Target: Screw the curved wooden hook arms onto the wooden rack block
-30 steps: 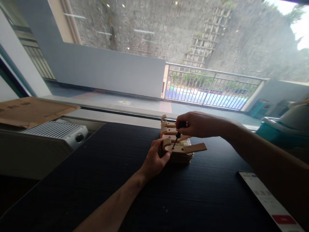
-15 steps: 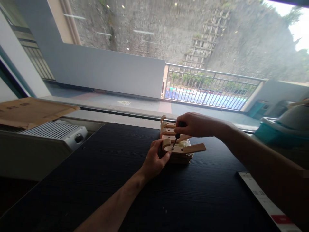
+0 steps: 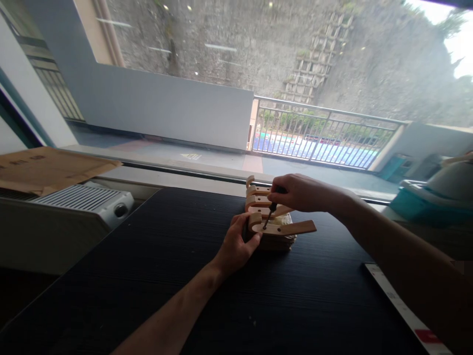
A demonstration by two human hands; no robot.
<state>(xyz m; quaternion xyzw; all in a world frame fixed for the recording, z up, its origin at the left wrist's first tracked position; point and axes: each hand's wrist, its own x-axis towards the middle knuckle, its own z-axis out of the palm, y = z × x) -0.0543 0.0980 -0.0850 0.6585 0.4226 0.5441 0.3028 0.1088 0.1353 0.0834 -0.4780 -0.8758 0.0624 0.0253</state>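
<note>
My right hand (image 3: 288, 190) is closed round the dark handle of a screwdriver (image 3: 271, 211). The tool slants down to a hole near the curved end of the nearest wooden hook (image 3: 299, 227). My left hand (image 3: 239, 242) grips that curved end and the side beneath it, thumb in front. This hook lies across a stack of layered board (image 3: 275, 242), its straight end sticking out to the right. Behind it, several similar wooden hooks (image 3: 258, 199) stand in a row with their curled ends to the left. My right hand partly covers them.
All this rests on a black table (image 3: 177, 236) beside a window. At the right edge lies a flat white box or board (image 3: 391, 296) with a red patch. A brown paper envelope (image 3: 55, 165) sits on a white radiator (image 3: 92, 199) at left. A teal bin (image 3: 410, 204) stands right.
Almost nothing differs. The screwdriver stays at the same hole, and my right hand has shifted very slightly. My left hand keeps its place.
</note>
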